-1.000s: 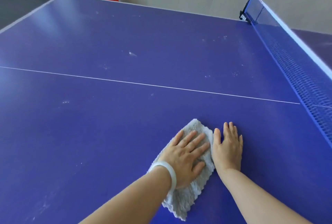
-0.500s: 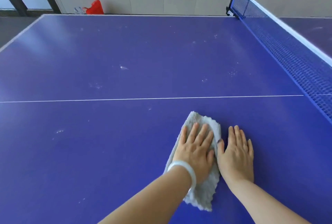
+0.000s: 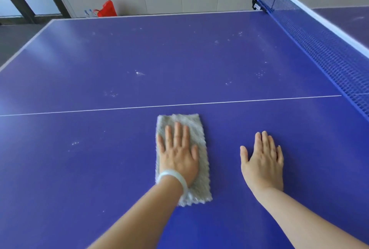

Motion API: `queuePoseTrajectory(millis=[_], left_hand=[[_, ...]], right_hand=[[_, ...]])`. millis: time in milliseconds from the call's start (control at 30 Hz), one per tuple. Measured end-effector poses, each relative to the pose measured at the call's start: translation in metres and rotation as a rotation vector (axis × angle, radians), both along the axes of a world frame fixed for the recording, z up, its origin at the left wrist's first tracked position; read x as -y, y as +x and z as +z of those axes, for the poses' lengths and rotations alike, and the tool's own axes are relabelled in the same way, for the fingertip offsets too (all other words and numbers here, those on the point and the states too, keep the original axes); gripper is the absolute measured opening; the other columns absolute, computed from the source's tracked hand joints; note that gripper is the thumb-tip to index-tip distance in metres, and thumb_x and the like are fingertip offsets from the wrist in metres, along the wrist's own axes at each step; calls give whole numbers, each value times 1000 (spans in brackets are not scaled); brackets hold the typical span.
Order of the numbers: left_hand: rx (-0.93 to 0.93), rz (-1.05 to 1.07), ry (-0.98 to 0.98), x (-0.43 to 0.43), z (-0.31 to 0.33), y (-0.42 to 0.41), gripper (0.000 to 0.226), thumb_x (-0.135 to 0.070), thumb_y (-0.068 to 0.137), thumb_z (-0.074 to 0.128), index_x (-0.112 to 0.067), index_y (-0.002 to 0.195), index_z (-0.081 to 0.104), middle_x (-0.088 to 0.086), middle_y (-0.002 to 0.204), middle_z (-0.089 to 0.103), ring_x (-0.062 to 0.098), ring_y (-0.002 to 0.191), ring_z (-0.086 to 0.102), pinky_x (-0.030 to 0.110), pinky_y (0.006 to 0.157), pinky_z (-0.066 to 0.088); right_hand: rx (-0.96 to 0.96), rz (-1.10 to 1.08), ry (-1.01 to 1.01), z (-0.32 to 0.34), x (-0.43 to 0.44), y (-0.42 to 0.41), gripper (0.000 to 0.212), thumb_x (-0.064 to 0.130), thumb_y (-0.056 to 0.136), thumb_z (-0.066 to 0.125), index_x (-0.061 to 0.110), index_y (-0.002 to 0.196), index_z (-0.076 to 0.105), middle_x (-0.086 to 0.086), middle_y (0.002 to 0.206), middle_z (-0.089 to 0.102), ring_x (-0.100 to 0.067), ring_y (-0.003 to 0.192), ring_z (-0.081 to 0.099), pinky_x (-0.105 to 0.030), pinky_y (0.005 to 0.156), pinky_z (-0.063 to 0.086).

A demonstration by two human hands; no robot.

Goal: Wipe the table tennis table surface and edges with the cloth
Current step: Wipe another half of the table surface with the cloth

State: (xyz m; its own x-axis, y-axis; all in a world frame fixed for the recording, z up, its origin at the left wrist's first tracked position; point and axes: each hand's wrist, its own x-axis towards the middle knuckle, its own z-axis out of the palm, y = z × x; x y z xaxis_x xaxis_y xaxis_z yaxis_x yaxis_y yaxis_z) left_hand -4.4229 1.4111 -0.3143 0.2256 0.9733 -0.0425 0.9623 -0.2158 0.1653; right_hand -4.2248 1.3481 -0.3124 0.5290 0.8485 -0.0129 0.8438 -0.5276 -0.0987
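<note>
On the blue counter (image 3: 79,169), just short of its white centre line (image 3: 199,104), our left hand (image 3: 177,157) presses the grey cloth (image 3: 191,125) flat, grip spread, fingers straight. Our right hand (image 3: 261,163) lies flat on bare counter, apart from the cloth. The net (image 3: 329,55) stands far right.

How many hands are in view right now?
2. The left hand presses flat on the cloth; the right hand lies flat on the bare table, apart from the cloth.

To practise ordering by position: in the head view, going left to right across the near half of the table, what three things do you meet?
cloth → right hand → net
</note>
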Motion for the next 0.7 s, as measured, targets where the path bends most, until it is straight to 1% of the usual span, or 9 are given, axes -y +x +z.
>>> queuePoseTrajectory(millis=[100,200,233,267,367,467,533,600,700], left_hand=[[70,-251,7,61,-4,35,64,-48,98,18,-24,158,14,-2,165,8,27,151,-8,57,121,2],[17,-463,11,27,0,9,61,-52,100,12,-34,158,2,-10,165,-5,19,151,-14,51,121,-8],[-12,-432,32,4,1,-11,61,-52,100,12,-36,157,0,-11,165,-8,16,151,-14,47,121,-10],[-29,-320,47,-18,2,-32,60,-51,101,13,-36,157,0,-11,165,-8,14,151,-13,45,122,-10],[-18,99,-13,-58,0,-86,61,-51,101,14,-33,158,1,-9,165,-8,14,151,-11,44,122,-8],[-10,211,-32,-38,-2,-70,63,-50,100,10,-29,158,-4,-5,165,-11,18,151,-14,45,122,-9],[15,148,6,-4,0,-31,64,-48,101,12,-25,158,-4,-4,165,-11,20,151,-16,46,122,-9],[55,-12,46,42,3,10,64,-46,101,15,-23,158,-3,-2,165,-10,22,151,-17,46,121,-13],[107,-254,-18,115,1,46,62,-48,102,15,-28,158,-1,-5,165,-9,19,150,-21,47,119,-17]], right_hand=[[-60,5,33,1,1,1,67,47,104,25,12,160,16,-3,168,11,-17,155,9,-39,126,4],[-60,15,42,-1,1,3,65,46,104,27,12,159,19,-3,167,13,-17,155,10,-39,126,4],[-56,12,43,-2,1,3,66,46,104,27,11,159,20,-3,167,14,-17,155,11,-39,126,5],[-55,6,43,-2,1,2,66,46,103,27,11,159,20,-4,167,14,-18,154,11,-39,126,5],[-46,-3,33,-3,0,1,69,50,102,24,11,159,17,-4,168,12,-18,155,8,-40,125,3],[-32,4,8,-3,1,1,70,51,102,23,11,160,13,-5,168,9,-19,155,6,-40,125,2],[-35,13,4,-1,2,0,70,50,103,23,11,160,11,-5,168,7,-19,155,5,-41,125,2],[-75,18,20,1,2,1,69,49,104,23,11,160,13,-5,168,8,-18,155,5,-41,125,2],[-144,20,33,3,3,3,67,48,104,23,11,160,14,-4,168,7,-17,155,3,-40,125,0]])
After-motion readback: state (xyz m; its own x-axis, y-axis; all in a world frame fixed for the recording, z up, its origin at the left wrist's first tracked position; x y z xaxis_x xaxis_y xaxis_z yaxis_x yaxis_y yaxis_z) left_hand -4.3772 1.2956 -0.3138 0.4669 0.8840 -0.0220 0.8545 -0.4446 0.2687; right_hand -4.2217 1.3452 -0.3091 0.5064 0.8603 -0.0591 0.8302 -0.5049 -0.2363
